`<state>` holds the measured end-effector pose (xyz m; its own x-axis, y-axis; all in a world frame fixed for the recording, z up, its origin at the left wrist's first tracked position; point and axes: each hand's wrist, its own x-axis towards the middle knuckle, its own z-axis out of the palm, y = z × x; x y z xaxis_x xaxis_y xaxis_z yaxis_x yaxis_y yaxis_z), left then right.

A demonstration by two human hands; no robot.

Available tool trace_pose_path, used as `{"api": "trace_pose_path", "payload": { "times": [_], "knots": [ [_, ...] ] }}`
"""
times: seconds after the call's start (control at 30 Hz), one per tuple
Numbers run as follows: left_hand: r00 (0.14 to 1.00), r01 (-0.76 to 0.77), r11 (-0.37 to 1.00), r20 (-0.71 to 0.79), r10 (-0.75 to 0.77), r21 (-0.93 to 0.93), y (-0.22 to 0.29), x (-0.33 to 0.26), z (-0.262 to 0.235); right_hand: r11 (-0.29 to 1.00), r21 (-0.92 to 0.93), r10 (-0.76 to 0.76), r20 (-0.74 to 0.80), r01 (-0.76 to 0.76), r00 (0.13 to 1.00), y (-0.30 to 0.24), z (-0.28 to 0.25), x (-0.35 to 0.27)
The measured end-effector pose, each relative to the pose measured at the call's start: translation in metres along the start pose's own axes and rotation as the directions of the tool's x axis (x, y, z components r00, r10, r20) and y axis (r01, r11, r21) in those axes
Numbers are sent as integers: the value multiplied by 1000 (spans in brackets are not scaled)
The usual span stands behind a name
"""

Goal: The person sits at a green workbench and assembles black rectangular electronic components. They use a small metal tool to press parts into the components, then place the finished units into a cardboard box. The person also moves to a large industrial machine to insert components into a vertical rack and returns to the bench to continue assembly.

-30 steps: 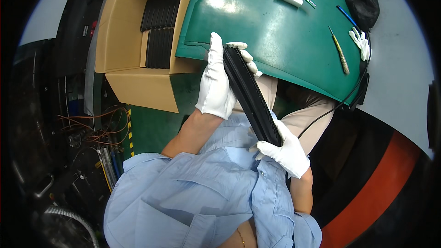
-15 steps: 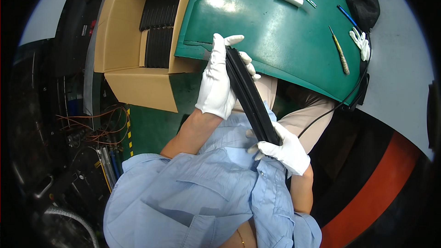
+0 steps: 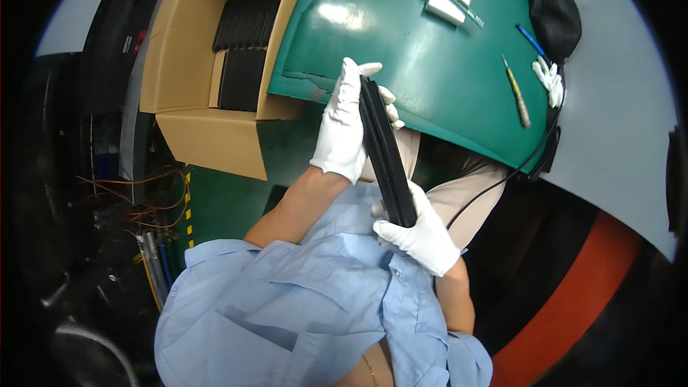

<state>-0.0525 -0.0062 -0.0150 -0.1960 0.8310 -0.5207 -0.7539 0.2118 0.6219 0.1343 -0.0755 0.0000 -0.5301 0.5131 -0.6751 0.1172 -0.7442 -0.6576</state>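
Observation:
A long black ribbed bar (image 3: 385, 154), perhaps plastic, is held between my two white-gloved hands above my lap. My left hand (image 3: 344, 129) grips its far end, with the fingers wrapped behind it and the thumb side pointing up. Around the near end, my right hand (image 3: 421, 235) is closed, its thumb lying across the lower tip. The bar slants from far left to near right, just off the front edge of the green table mat (image 3: 401, 50). Its underside and some of my fingers are hidden.
An open cardboard box (image 3: 175, 57) at the left holds rows of similar black parts (image 3: 247, 25). On the mat lie a thin pointed tool (image 3: 516, 93), a blue pen (image 3: 530, 39), a spare white glove (image 3: 548, 80) and a white block (image 3: 445, 8). A black cable (image 3: 494, 178) hangs at the right.
The bar is turned slightly more upright, its near end shifting left along with my right hand. Both hands keep their hold. The surroundings slide a little left as the view shifts.

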Motion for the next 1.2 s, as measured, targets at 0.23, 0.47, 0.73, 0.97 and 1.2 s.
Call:
{"api": "trace_pose_path", "payload": {
  "times": [0.23, 0.47, 0.73, 0.97, 1.2],
  "knots": [
    [984, -175, 878, 43, 174, 446, -32, -35, 6, 934, -310, -242, -183, 178, 953, -8, 22, 29],
    [915, -387, 826, 60, 399, 410, 84, 47, -74, 560, -769, -459, 22, 309, 888, -58, 65, 66],
    [572, 284, 234, -360, 737, 930, 250, 230, -405, 718, -681, -325, -147, 143, 934, -44, 21, 64],
    [625, 665, 58, -597, 504, 745, 223, 295, -525, 833, -537, -119, -408, -132, 905, -34, 22, 60],
    [610, 752, -39, -672, 421, 658, 208, 317, -563, 618, -577, 128, -596, -534, 792, -104, 83, 94]
  ]
}}
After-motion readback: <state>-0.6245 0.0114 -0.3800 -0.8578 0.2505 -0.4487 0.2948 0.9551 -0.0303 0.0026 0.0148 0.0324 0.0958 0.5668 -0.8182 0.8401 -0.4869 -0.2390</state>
